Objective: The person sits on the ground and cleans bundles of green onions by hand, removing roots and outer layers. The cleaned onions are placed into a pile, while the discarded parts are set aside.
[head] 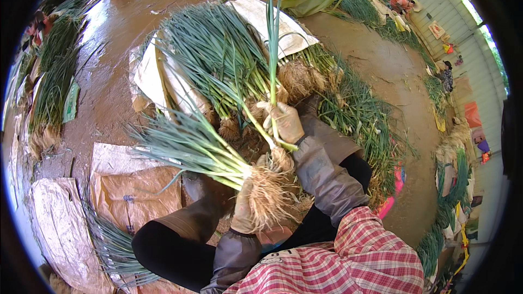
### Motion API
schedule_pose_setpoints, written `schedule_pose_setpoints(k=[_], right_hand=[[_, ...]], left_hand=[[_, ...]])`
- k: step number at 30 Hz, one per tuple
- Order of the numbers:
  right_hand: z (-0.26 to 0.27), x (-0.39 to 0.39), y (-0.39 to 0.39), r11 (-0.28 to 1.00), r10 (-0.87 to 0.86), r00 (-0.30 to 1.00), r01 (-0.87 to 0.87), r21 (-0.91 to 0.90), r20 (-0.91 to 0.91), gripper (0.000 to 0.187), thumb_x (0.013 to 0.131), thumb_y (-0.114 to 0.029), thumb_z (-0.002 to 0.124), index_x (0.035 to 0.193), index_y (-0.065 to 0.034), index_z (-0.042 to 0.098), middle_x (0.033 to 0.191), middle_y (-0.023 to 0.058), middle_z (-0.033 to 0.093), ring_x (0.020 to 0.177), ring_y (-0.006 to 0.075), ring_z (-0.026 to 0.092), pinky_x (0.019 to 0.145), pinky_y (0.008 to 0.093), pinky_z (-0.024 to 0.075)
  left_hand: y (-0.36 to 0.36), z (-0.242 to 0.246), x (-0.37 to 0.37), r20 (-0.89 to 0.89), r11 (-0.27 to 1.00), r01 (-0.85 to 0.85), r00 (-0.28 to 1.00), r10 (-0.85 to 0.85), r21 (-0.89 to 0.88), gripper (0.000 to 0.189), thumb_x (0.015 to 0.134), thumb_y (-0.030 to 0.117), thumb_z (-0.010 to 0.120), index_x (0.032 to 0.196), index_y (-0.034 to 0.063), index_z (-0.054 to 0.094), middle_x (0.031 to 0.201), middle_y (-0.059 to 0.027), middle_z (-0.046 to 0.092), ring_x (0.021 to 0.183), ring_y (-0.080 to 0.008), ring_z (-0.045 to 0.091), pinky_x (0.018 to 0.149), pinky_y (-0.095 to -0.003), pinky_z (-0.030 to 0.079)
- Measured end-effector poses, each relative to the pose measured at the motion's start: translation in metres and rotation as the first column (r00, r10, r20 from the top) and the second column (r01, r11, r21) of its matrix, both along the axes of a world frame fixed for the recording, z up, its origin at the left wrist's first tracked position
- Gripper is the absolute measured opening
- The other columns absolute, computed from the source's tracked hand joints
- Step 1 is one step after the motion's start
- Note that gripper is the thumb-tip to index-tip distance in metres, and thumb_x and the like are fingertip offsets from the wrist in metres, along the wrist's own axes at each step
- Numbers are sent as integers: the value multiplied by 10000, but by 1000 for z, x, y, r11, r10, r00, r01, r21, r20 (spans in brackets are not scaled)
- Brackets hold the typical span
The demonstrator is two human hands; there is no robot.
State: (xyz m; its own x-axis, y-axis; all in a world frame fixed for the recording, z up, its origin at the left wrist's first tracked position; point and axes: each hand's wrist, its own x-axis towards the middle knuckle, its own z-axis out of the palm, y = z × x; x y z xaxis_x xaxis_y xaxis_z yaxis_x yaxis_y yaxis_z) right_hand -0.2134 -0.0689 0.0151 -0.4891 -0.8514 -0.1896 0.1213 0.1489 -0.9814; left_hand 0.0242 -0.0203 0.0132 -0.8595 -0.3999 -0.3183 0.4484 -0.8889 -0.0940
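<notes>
My gloved left hand (242, 211) grips a bunch of green onions (222, 165) just above its pale, stringy roots. The green leaves of that bunch fan out to the left. Just above the bunch, my gloved right hand (288, 122) pinches a green onion stalk (273, 61) whose leaves point up and away from me. Another stalk with a root clump (282, 159) crosses below my right fingers; whether they hold it too, I cannot tell. Beyond my hands lies a large heap of green onions (216, 45), roots towards me.
White woven sacks (271, 22) partly cover the heap. Loose green onion leaves (359, 130) pile up at my right. Flattened sacks (139, 192) lie at my left on the wet brown floor (135, 20). Other people (402, 6) sit among onions along the corrugated wall (470, 45).
</notes>
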Motion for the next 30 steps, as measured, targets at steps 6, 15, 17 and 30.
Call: schedule_pose_setpoints(k=[6, 15, 17, 30], right_hand=[[-43, 14, 9, 965, 182, 979, -196, 174, 93, 500, 981, -443, 524, 1119, 26, 631, 858, 94, 663, 694, 177, 657, 605, 281, 539], [-14, 13, 65, 727, 610, 792, -563, 394, 6, 456, 959, -494, 542, 964, -62, 689, 670, 52, 583, 573, 176, 525, 560, 336, 461], [-14, 11, 80, 733, 663, 700, -535, 420, -267, 326, 973, -370, 561, 959, -65, 676, 691, 126, 626, 602, 270, 603, 574, 362, 481], [60, 70, 143, 460, 745, 105, -796, 393, -659, 209, 905, -278, 552, 749, -141, 568, 584, 134, 536, 589, 317, 626, 550, 406, 509]], left_hand=[[9, 2, -9, 87, 999, 3, 996, -7, 40, 471, 966, 310, 577, 1339, 35, 491, 1181, -110, 617, 1025, -241, 633, 880, -395, 549], [8, -12, -9, 52, 998, 37, 998, -40, 58, 507, 976, 371, 538, 1353, 37, 481, 1187, -123, 619, 1043, -256, 633, 897, -422, 552], [7, -3, -11, 36, 995, -3, 999, -1, 99, 529, 971, 398, 535, 1346, 28, 490, 1222, -131, 611, 1071, -254, 622, 933, -422, 535], [3, 8, -17, 117, 993, -87, 988, 97, -85, 609, 934, 455, 585, 1373, 50, 470, 1237, -102, 592, 1047, -195, 601, 923, -361, 519]])
